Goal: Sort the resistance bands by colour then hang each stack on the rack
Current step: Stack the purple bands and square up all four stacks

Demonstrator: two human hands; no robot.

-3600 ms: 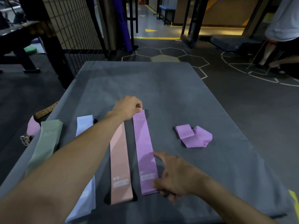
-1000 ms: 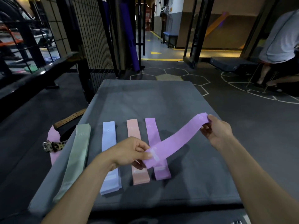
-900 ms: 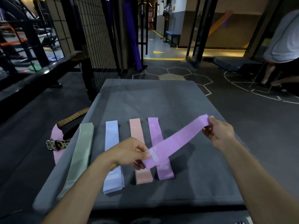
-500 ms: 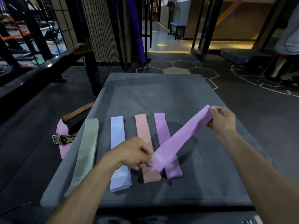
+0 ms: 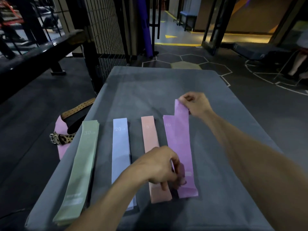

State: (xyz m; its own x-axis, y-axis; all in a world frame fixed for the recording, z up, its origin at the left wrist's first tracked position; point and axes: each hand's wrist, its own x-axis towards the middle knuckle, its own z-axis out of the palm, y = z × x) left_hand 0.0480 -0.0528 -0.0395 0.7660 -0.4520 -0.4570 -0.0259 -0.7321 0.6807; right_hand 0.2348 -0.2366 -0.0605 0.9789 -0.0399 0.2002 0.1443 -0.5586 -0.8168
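Purple band (image 5: 180, 144) lies over purple stack on surface (image 5: 150, 90). Right hand (image 5: 195, 104) pinches far end, lifted; left hand (image 5: 160, 165) fingers curled, pinning near end. Advise: square edges, lower flat.

Four band stacks (image 5: 120, 157) lie side by side on the table (image 5: 166, 90). A belt (image 5: 66, 130) lies left of it. A mesh panel (image 5: 106, 30) stands behind.
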